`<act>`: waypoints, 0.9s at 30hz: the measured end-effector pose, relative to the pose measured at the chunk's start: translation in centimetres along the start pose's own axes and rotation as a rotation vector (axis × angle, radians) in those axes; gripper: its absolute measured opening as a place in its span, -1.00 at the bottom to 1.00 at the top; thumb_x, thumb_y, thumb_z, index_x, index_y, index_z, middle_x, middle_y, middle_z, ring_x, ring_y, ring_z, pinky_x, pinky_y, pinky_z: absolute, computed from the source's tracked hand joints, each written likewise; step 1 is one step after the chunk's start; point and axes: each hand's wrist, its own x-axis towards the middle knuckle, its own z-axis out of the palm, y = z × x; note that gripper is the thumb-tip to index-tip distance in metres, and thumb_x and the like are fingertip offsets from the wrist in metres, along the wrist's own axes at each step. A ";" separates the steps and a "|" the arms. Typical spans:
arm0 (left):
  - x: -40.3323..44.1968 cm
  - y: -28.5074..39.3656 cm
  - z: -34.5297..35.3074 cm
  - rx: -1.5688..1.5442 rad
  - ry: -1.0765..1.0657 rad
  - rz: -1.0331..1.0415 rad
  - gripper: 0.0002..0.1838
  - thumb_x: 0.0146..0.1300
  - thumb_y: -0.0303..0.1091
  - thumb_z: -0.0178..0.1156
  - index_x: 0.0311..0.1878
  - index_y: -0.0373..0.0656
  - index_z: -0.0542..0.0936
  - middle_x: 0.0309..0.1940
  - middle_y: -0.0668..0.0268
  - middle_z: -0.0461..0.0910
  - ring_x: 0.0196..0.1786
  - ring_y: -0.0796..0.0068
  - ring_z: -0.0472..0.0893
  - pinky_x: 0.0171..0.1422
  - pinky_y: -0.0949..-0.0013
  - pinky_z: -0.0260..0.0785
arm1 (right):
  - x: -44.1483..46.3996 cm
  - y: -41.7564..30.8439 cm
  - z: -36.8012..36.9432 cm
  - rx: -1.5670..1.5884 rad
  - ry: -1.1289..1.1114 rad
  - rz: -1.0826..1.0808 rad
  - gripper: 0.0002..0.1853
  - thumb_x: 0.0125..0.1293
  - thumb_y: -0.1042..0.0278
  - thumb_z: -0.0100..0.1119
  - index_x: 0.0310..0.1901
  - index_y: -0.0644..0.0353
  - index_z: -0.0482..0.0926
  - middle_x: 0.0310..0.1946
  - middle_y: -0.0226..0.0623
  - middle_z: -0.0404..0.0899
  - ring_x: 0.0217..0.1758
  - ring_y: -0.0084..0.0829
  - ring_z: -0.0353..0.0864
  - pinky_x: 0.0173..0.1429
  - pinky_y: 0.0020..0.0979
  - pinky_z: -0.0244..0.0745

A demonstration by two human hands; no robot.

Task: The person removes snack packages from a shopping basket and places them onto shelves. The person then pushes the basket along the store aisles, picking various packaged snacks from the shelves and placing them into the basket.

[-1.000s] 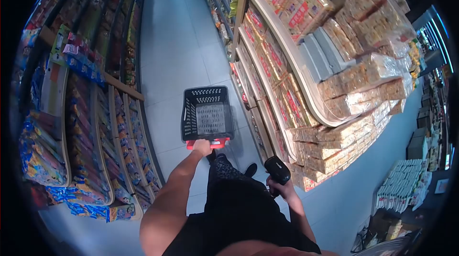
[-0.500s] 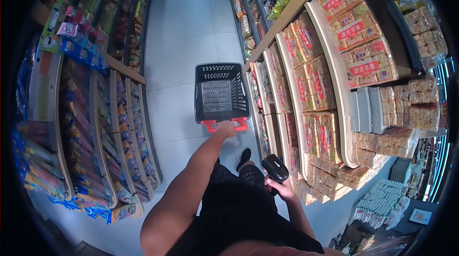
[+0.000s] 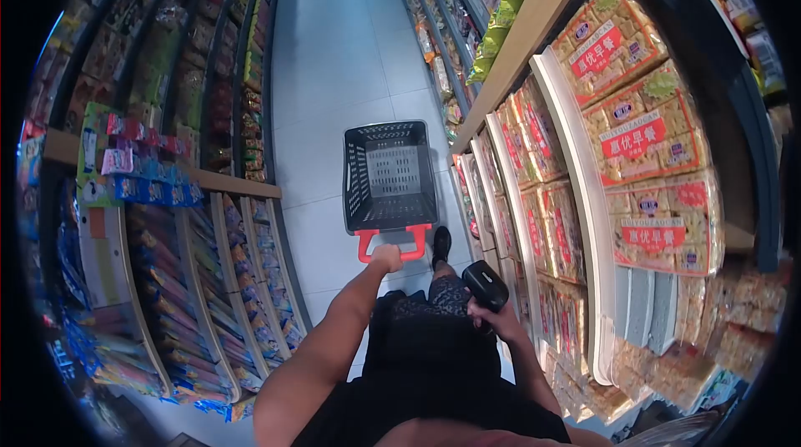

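Observation:
My left hand [image 3: 387, 258] is closed around the red handle [image 3: 420, 240] of a black rolling shopping basket [image 3: 392, 218]. The basket has slotted plastic walls, and I see no goods inside it. In my right hand [image 3: 492, 319], low by my right thigh, is a black handheld barcode scanner [image 3: 486, 285], its rounded head pointing up. My fingers wrap its grip, partly hidden beneath the head. Beside the scanner stand the right-hand shelves with packs of biscuits [image 3: 632, 138] in clear wrap with red labels.
Shelves with colourful snack bags [image 3: 171, 297] line the left of the aisle. Small pink and blue packets [image 3: 142, 159] hang from a display there. The pale tiled floor [image 3: 334, 55] runs ahead between the shelving. A black shoe [image 3: 441, 245] is just behind the basket.
I have moved forward along the aisle, and the shelves have slid back past me. My right foot has stepped ahead. Both hands keep their holds, and the basket travels along in front.

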 end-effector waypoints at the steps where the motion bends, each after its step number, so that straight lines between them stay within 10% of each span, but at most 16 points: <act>1: 0.8 -1.4 -1.0 0.029 -0.025 -0.011 -0.66 0.08 -0.21 0.22 -0.12 -0.08 0.81 -0.10 0.03 0.78 0.02 0.00 0.75 0.18 0.03 0.59 | 1.5 -0.9 -0.4 -0.017 -0.004 0.003 -0.82 0.34 0.45 0.42 -0.09 0.23 0.63 -0.38 -0.41 0.64 -0.49 -0.64 0.56 -0.37 -0.53 0.47; 27: 30.7 -12.0 -40.6 -0.237 0.086 0.086 -0.61 0.14 -0.24 0.25 0.00 -0.21 0.76 0.00 -0.04 0.75 0.12 -0.04 0.73 0.26 0.00 0.57 | 41.0 -29.5 14.7 -0.225 0.066 -0.171 -0.73 0.34 0.54 0.39 0.02 0.19 0.57 -0.38 -0.44 0.62 -0.45 -0.63 0.57 -0.40 -0.48 0.45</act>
